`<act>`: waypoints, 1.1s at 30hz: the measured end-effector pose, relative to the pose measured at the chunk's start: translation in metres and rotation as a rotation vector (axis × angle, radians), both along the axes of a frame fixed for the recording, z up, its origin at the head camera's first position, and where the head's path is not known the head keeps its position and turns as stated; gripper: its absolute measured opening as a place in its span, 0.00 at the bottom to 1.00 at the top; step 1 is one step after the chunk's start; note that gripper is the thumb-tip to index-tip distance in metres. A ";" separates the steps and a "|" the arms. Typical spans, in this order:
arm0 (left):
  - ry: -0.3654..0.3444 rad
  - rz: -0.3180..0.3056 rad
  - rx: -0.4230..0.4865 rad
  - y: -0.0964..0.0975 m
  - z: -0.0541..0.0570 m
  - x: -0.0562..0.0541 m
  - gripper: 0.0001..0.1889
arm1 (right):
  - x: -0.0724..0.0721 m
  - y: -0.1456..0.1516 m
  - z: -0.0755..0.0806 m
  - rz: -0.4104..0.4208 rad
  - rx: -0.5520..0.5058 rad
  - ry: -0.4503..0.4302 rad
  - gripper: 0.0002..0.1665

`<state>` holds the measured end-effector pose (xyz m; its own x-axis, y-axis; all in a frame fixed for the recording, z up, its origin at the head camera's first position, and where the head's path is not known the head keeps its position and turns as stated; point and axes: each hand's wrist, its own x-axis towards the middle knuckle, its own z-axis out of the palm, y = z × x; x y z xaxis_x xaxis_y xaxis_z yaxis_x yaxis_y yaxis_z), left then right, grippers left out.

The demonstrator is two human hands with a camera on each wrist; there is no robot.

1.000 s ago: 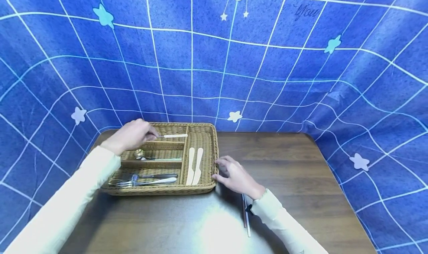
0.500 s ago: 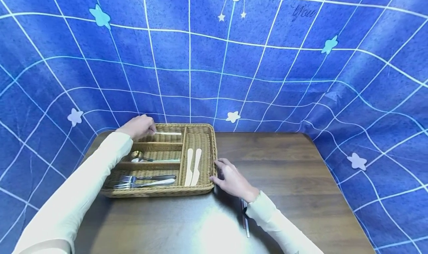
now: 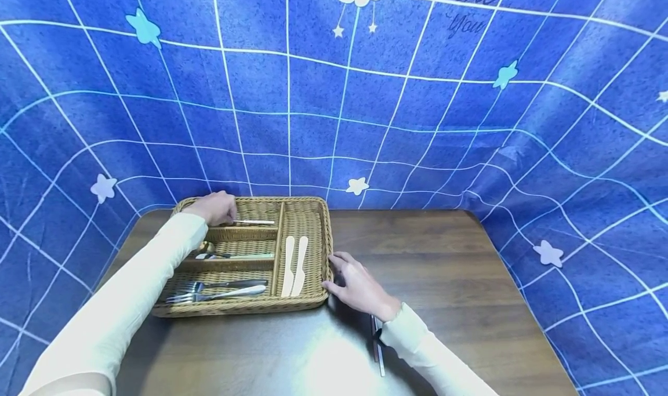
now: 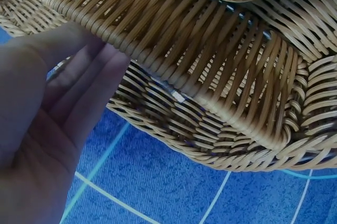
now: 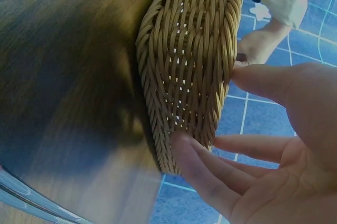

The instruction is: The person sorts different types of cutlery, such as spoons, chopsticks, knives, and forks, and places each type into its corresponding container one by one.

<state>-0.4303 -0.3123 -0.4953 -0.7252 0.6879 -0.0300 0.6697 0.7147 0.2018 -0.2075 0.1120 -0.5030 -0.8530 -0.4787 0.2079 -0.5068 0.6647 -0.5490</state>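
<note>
A wicker cutlery basket (image 3: 240, 309) with several compartments stands on the table. My left hand (image 3: 215, 209) reaches into its back left compartment and pinches white-ended chopsticks (image 3: 254, 222), which lie low along it. In the left wrist view, the fingertips of the left hand (image 4: 79, 76) are hidden behind the woven divider (image 4: 200, 55) and a pale chopstick end shows beyond it. My right hand (image 3: 360, 286) rests at the basket's right end, thumb and fingers spread along the rim. In the right wrist view, the fingers (image 5: 202, 168) touch the woven outer wall (image 5: 184, 50).
The middle left compartment has a golden spoon (image 3: 207, 247) and a pale green handle (image 3: 253, 256). Forks (image 3: 195, 297) lie in the front left one, two cream knives (image 3: 298, 266) in the right one. More chopsticks (image 3: 378, 349) lie under my right wrist. Blue cloth (image 3: 292, 94) hangs behind.
My left hand has brought the chopsticks leftward and down into the back left compartment. My right hand has stayed at the basket's right rim. The whole view has shifted slightly.
</note>
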 end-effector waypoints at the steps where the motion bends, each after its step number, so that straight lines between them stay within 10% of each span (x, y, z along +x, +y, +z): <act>1: 0.007 -0.019 0.003 0.000 -0.001 0.000 0.19 | 0.000 0.000 0.000 0.000 0.001 -0.001 0.38; 10: 0.011 -0.007 -0.025 -0.012 -0.014 -0.015 0.17 | 0.000 -0.001 0.003 0.000 0.006 0.001 0.39; 13: 0.007 0.032 -0.053 -0.005 0.002 -0.005 0.10 | 0.000 0.000 0.003 -0.004 0.006 0.002 0.38; 18: -0.022 0.189 -0.059 0.023 0.056 0.050 0.08 | 0.001 0.000 0.001 -0.008 0.020 0.002 0.39; 25: 0.138 0.358 0.090 0.033 0.102 0.140 0.20 | 0.003 0.009 -0.004 0.008 -0.010 -0.018 0.39; 29: 0.234 0.422 0.203 0.030 0.114 0.196 0.21 | 0.005 0.019 -0.002 -0.037 -0.038 -0.021 0.35; 33: 0.269 0.531 0.299 0.016 0.102 0.236 0.23 | 0.009 0.034 0.001 -0.104 -0.033 -0.006 0.29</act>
